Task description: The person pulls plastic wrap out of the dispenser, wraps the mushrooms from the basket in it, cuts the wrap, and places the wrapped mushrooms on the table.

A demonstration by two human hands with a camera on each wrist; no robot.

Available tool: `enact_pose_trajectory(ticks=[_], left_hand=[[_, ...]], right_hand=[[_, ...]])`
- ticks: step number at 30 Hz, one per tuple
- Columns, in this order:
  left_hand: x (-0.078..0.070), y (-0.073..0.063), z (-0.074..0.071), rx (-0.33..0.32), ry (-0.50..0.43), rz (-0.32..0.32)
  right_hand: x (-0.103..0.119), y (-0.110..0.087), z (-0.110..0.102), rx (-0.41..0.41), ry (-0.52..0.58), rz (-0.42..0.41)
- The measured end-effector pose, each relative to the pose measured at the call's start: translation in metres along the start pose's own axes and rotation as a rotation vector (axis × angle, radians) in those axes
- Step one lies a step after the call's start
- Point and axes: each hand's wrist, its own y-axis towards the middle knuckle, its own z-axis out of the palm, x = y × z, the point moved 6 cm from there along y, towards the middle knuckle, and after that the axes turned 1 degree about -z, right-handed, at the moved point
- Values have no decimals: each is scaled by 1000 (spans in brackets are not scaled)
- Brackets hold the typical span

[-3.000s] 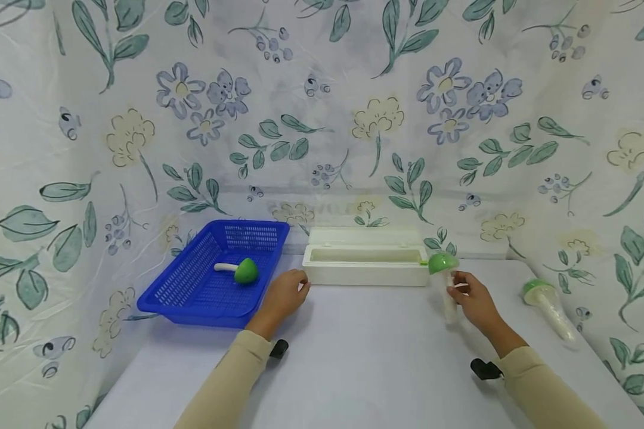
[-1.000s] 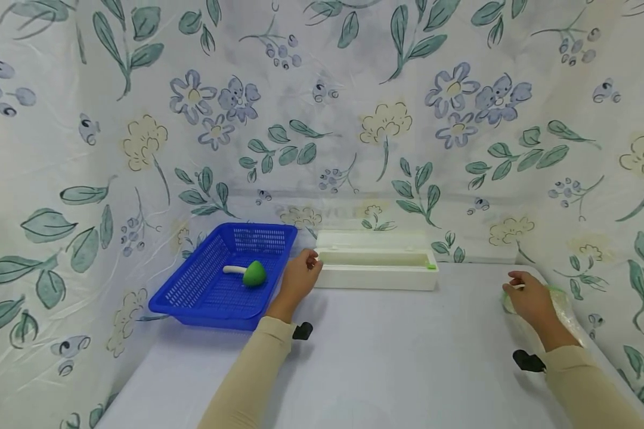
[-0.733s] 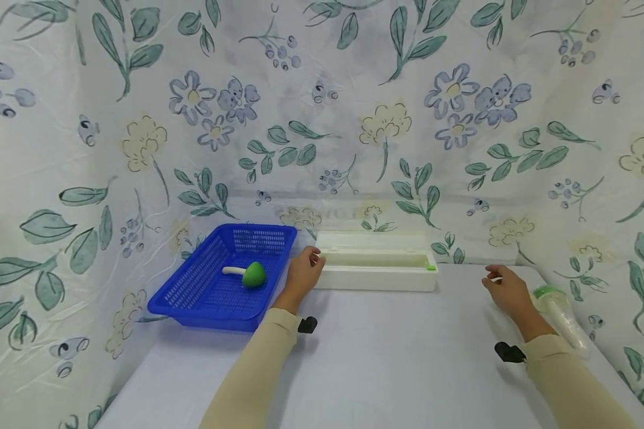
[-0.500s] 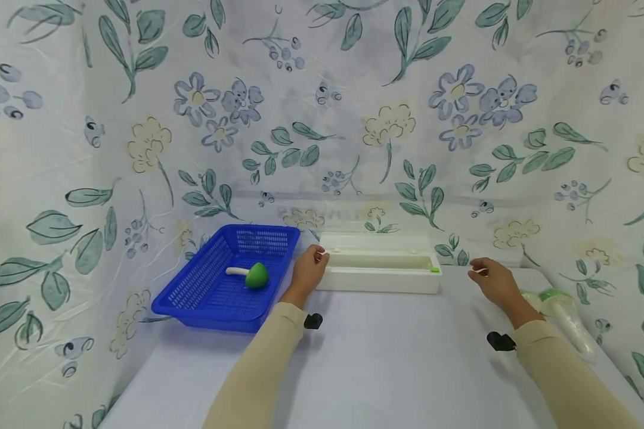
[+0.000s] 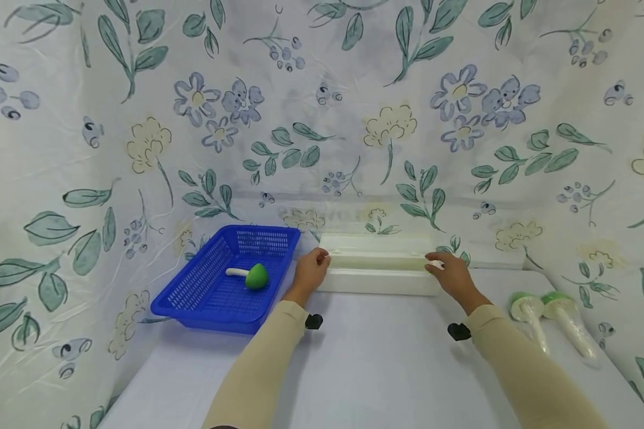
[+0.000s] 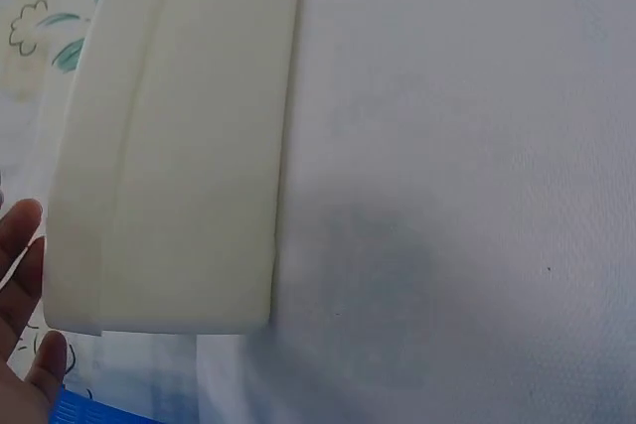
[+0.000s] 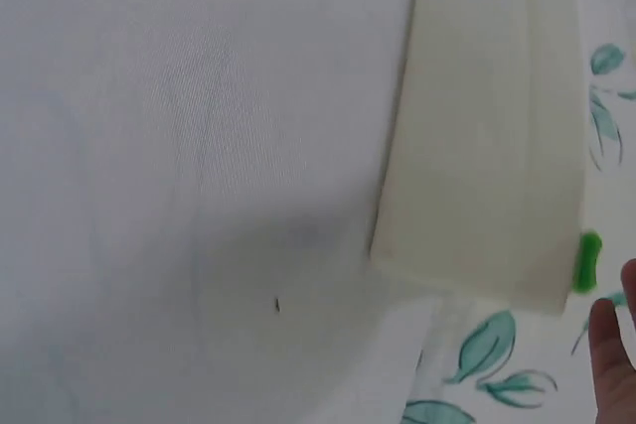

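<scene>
A long white plastic-wrap dispenser box (image 5: pixel 378 282) stands at the back middle of the table, its lid (image 5: pixel 378 242) raised behind it. My left hand (image 5: pixel 310 271) is at the box's left end; in the left wrist view its fingers (image 6: pixel 22 280) lie right beside the end, with the thumb apart from them. At the opposite end is my right hand (image 5: pixel 454 279), fingers spread near the corner. A green slide cutter (image 7: pixel 587 263) shows by that end in the right wrist view, close to the right fingertips. Neither hand holds anything loose.
Two green-capped toy mushrooms (image 5: pixel 529 316) (image 5: pixel 571 326) in clear wrap lie side by side at the table's right edge. At the left, a blue slotted basket (image 5: pixel 209 322) holds an unwrapped green-capped mushroom (image 5: pixel 256 276). A floral curtain (image 5: pixel 386 149) hangs behind.
My right hand has set the wrapped mushroom down at the right beside the other, let go, and moved left to the box. My left hand has shifted slightly to the box's left end.
</scene>
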Motion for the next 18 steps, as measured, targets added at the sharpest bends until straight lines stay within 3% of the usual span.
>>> enact_pose_trajectory(ticks=[3,9,18], left_hand=[[1,0,7,59,23,43],[4,-4,18,161,64,70],[3,1,22,201,141,83]], right_hand=[[4,6,14,55,-21,-19],[3,10,32,131,-70,-14],[4,15,34,115,-63,5]])
